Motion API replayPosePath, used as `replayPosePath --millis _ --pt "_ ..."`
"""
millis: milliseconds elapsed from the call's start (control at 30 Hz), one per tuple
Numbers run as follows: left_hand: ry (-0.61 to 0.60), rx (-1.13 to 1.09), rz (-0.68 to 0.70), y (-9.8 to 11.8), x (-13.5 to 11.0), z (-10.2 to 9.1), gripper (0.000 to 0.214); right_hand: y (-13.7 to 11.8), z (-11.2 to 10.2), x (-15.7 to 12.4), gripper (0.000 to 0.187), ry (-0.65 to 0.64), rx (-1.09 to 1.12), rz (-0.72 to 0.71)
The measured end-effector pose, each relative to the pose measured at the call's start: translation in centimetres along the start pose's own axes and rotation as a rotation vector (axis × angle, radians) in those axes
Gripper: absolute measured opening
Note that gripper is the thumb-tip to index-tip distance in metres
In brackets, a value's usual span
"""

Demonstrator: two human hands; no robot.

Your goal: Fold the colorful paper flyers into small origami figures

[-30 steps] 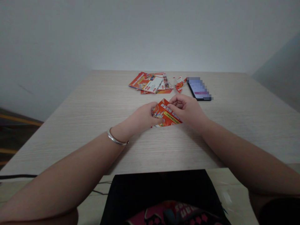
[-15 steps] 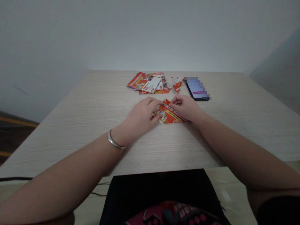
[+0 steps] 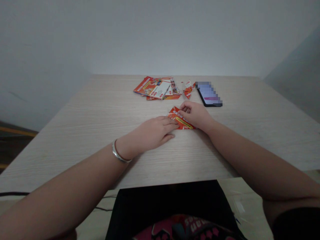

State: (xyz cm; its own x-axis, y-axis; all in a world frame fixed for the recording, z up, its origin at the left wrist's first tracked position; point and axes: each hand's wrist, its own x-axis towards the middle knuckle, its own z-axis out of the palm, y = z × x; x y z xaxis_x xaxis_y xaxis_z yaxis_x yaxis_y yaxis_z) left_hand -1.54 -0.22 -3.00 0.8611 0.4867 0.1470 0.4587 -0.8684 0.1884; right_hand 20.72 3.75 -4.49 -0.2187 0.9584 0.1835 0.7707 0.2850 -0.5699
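Observation:
A red printed flyer (image 3: 183, 122), folded to a pointed shape, lies on the table between my hands. My left hand (image 3: 156, 131) rests flat with its fingers stretched over the flyer's left part, the thumb lying apart on the tabletop. At the flyer's upper right, my right hand (image 3: 196, 113) has its fingers curled and its thumb pressed on the paper near the edge. That hand covers the flyer's right side. Beyond them lies a fanned stack of similar flyers (image 3: 160, 89). Beside the stack is a small folded red-and-white paper piece (image 3: 188, 89).
A phone (image 3: 209, 94) with a lit, pixelated screen lies to the right of the paper piece. The pale wood-grain table (image 3: 82, 116) meets a grey wall (image 3: 175, 36) at the back. Dark cables (image 3: 15, 194) show below the table's front edge.
My left hand has flattened, its fingers sliding right over the flyer and its thumb coming off the paper. My right hand stays at the flyer's upper right. The view has shifted slightly.

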Motion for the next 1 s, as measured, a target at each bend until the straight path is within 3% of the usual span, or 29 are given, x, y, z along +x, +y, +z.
replayPosePath --millis 167,433,533,600,667,767,867,1000 --pt "-0.019 -0.010 0.020 -0.1 0.0 0.0 0.034 0.3 0.0 0.2 0.007 0.021 -0.096 -0.082" --pt "-0.024 0.005 0.012 0.2 0.1 0.1 0.037 0.2 0.1 0.0 0.007 0.017 -0.069 -0.037" --pt "-0.030 -0.005 0.026 0.2 0.0 0.0 0.038 0.3 -0.5 -0.3 0.020 0.029 -0.016 -0.044" --pt "-0.026 -0.009 0.032 0.1 0.0 0.0 0.038 0.4 -1.2 -0.5 0.019 -0.018 -0.031 -0.091" --pt "-0.018 -0.013 0.033 0.0 -0.1 0.1 0.039 0.4 -2.0 -0.8 0.016 -0.186 -0.055 -0.139" --pt "-0.014 -0.029 0.035 -0.1 -0.1 0.3 0.038 0.3 -2.7 -1.0 0.014 -0.366 -0.043 -0.074" --pt "-0.023 -0.048 0.035 -0.1 -0.1 0.2 0.037 0.1 -2.9 -1.1 0.018 -0.372 -0.074 -0.003" --pt "-0.032 -0.069 0.039 -0.1 0.0 0.0 0.038 -0.1 -2.6 -1.1 0.023 -0.358 -0.135 -0.018"
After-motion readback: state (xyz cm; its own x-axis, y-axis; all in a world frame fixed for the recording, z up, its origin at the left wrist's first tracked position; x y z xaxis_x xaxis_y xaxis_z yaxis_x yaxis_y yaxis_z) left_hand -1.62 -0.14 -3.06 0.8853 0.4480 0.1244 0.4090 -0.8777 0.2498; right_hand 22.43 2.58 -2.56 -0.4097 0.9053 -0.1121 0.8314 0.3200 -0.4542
